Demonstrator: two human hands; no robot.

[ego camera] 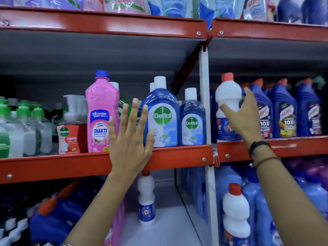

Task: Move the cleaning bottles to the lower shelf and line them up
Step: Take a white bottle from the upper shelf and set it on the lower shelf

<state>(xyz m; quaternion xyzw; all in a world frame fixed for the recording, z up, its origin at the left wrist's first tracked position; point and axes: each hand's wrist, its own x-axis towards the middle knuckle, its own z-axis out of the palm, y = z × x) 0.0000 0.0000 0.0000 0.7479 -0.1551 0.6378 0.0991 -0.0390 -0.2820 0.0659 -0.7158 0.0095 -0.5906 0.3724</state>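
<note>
A white cleaning bottle with a red cap [228, 96] stands on the middle shelf, just right of the white upright. My right hand [243, 118] curls around its neck with thumb and fingers touching it. My left hand [131, 137] is spread flat, fingers apart, in front of the large blue Dettol bottle [162, 119] and holds nothing. On the lower shelf [170, 226] a matching white bottle [147, 199] stands upright, and another white bottle [235, 212] stands in the right bay.
A pink Shakti bottle [102, 114], a smaller Dettol bottle [192, 121] and pump soaps [21, 128] share the middle shelf. Blue Harpic bottles [285, 112] fill its right bay. Red shelf rails [71, 166] and a white upright [205, 103] divide the bays. Blue and pink bottles crowd the lower shelf.
</note>
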